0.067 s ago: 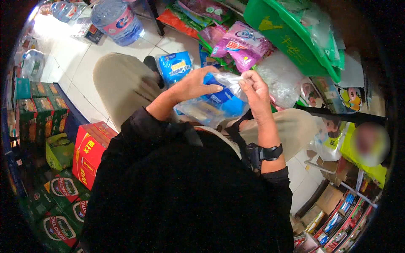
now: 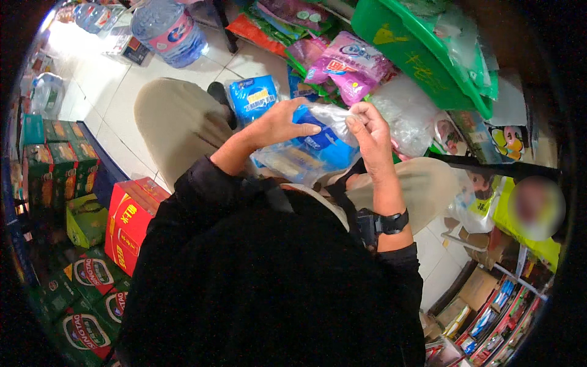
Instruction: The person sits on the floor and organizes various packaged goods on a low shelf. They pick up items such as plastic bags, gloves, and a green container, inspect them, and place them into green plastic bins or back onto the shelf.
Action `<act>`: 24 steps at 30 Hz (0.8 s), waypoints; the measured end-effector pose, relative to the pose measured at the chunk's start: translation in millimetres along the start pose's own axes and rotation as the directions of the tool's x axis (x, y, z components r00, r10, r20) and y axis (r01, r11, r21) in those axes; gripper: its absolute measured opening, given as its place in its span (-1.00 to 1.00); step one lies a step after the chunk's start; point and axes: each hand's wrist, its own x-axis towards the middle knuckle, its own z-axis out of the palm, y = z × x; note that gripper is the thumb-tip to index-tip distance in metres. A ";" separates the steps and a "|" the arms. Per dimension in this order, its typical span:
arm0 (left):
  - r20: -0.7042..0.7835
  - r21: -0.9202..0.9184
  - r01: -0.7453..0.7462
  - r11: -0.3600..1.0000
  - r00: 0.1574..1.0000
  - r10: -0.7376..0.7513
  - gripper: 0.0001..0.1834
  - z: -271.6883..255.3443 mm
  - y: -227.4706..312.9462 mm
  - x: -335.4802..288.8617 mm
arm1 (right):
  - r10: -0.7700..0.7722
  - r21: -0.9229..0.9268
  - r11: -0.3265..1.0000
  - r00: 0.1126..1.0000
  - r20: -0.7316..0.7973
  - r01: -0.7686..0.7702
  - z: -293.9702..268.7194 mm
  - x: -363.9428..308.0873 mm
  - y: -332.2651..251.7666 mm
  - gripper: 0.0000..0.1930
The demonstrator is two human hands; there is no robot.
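Between my knees is a clear plastic bag point(image 2: 333, 115) with blue packets point(image 2: 327, 147) in and beneath it. My right hand point(image 2: 373, 131) pinches the bag's edge between thumb and fingers. On the other side, my left hand point(image 2: 278, 126) is closed around the bag's edge with its thumb stretched across; its fingertips are hidden behind the film. Just beyond my left hand, another blue packet point(image 2: 252, 98) with light lettering lies on the floor. A black band with a small device point(image 2: 382, 222) circles my right wrist.
Purple detergent bags point(image 2: 351, 67) are piled ahead, beside a green plastic bin point(image 2: 422, 61) and crumpled clear plastic point(image 2: 406, 113). A large water bottle point(image 2: 171, 33) stands far left. Left of me are a red carton point(image 2: 131, 223) and stacked green cartons point(image 2: 85, 300). Shelves point(image 2: 489, 318) line the lower right.
The film between my hands has shifted slightly and looks more gathered. Both hands stay almost in place, still on the bag.
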 end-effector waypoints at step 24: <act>-0.057 -0.617 0.083 0.782 0.987 -0.149 -0.46 -27.7 26.2 -30.0 | 0.023 0.400 0.915 0.998 0.052 -0.042 4.6 -14.8 4.4 -0.54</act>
